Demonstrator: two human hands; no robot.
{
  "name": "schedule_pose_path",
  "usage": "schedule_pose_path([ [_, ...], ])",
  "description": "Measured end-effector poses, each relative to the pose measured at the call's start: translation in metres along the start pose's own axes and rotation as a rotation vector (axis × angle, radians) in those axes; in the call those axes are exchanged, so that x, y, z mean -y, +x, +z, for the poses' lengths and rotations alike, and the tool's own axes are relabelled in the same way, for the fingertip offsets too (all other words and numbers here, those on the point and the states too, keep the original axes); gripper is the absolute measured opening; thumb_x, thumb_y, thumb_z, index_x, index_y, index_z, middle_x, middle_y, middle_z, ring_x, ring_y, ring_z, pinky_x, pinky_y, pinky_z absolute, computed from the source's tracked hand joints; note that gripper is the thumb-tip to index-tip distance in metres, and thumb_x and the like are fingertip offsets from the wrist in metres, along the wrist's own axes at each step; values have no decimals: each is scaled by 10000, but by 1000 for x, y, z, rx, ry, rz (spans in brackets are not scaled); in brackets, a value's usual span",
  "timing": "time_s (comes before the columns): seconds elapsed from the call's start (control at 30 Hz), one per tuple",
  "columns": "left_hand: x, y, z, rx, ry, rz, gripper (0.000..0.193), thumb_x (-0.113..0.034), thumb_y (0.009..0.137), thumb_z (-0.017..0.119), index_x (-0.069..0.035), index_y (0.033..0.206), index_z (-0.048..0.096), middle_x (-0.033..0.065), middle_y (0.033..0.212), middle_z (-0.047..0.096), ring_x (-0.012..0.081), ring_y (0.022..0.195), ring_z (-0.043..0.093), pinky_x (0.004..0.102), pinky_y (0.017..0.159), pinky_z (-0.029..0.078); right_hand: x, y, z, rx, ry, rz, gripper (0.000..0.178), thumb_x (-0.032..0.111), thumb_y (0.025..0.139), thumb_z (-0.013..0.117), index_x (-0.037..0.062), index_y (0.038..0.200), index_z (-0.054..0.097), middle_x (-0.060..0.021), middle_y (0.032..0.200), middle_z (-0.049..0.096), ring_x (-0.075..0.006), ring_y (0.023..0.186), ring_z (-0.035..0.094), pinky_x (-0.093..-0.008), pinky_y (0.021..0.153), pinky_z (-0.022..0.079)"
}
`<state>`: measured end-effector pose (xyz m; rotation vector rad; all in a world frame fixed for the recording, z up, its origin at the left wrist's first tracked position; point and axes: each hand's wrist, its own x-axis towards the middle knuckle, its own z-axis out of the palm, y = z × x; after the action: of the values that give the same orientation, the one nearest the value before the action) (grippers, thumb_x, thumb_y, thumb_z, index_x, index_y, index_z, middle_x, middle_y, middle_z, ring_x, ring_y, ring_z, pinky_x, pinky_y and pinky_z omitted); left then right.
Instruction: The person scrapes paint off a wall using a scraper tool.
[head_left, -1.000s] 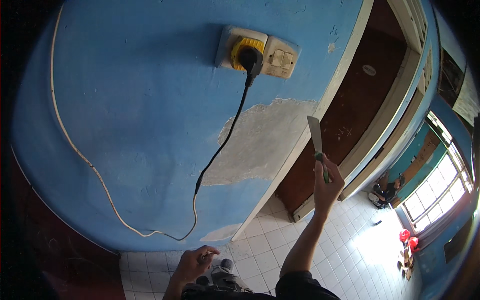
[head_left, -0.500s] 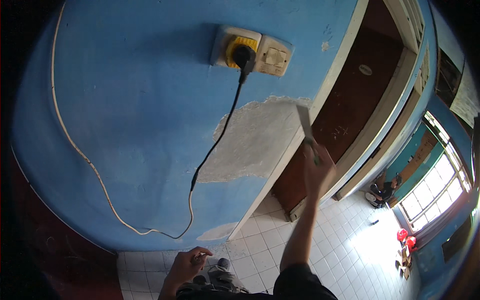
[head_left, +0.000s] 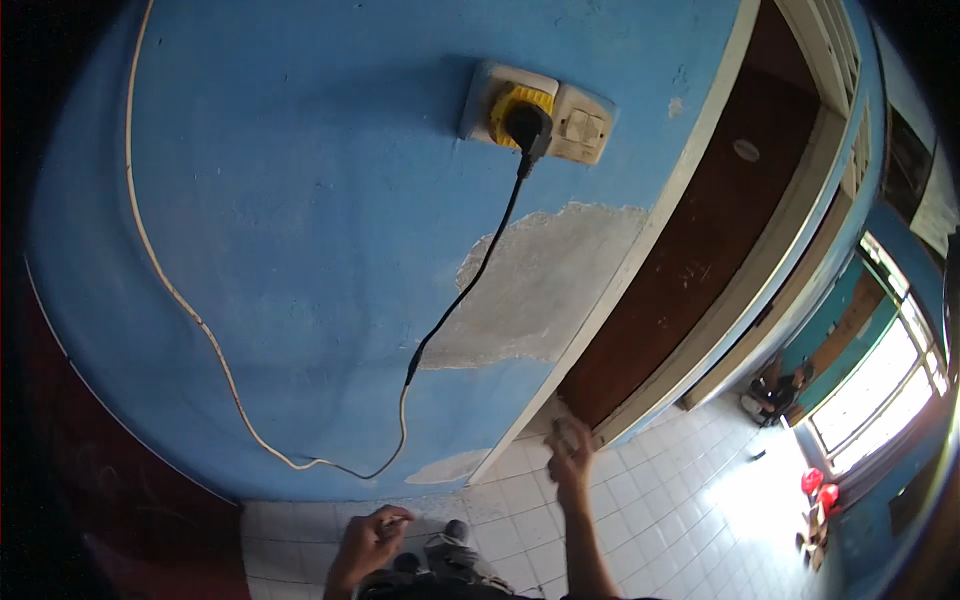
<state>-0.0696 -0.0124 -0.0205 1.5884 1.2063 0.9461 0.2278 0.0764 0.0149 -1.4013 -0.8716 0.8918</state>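
My right hand (head_left: 571, 462) is closed round the handle of a scraper (head_left: 562, 428), lowered in front of the foot of the door frame. The scraper is blurred and mostly hidden by the hand; its flat metal blade showed plainly in the earlier picture. A bare grey patch (head_left: 550, 285) with ragged paint edges lies on the blue wall (head_left: 290, 200), above and left of this hand. Low by my feet, my left hand (head_left: 368, 545) has its fingers curled together; what they hold, if anything, I cannot make out. Neither hand touches the wall.
A black plug (head_left: 528, 125) sits in a yellow-fronted socket beside a light switch (head_left: 583, 127). Its cable (head_left: 215, 345) loops down across the wall. A brown door (head_left: 690, 240) stands to the right. Farther off, a person (head_left: 778, 392) sits on the tiled floor (head_left: 650, 505) near a bright window.
My right hand has dropped with the scraper from the grey patch's upper right edge to near the door frame's foot. The view has shifted slightly; my left hand stays low and curled.
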Motion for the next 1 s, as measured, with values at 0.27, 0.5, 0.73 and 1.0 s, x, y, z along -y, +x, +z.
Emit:
schedule_pose_path([
  [0.27,-2,10,-17,-46,35,-42,142,-143,897,495,-69,953,602,14,511,523,91,469,531,252,472,399,84,18,10,-209,-109,-642,265,28,789,611,-29,1047,595,-78,940,621,-129,920,559,-269,818,428],
  [0.5,-23,12,-3,-31,-7,-9,132,-141,895,498,-73,949,597,16,529,525,85,465,496,251,470,386,153,149,-7,-483,-241,-1009,144,79,783,633,-11,894,651,-49,757,639,-62,705,559,-211,606,435],
  [0.73,-3,-5,-10,-106,-58,-68,111,-93,874,517,-56,943,595,18,520,518,78,459,485,240,455,374,183,98,-17,-480,-220,-929,153,77,772,640,-6,900,654,-62,678,644,-55,635,553,-213,587,439],
  [1.0,-20,34,-13,-21,-58,12,120,-97,871,510,-48,936,599,23,524,529,73,459,497,236,468,386,175,111,-11,-375,-195,-904,192,117,783,652,-7,930,660,-88,741,660,-73,704,586,-211,635,450],
])
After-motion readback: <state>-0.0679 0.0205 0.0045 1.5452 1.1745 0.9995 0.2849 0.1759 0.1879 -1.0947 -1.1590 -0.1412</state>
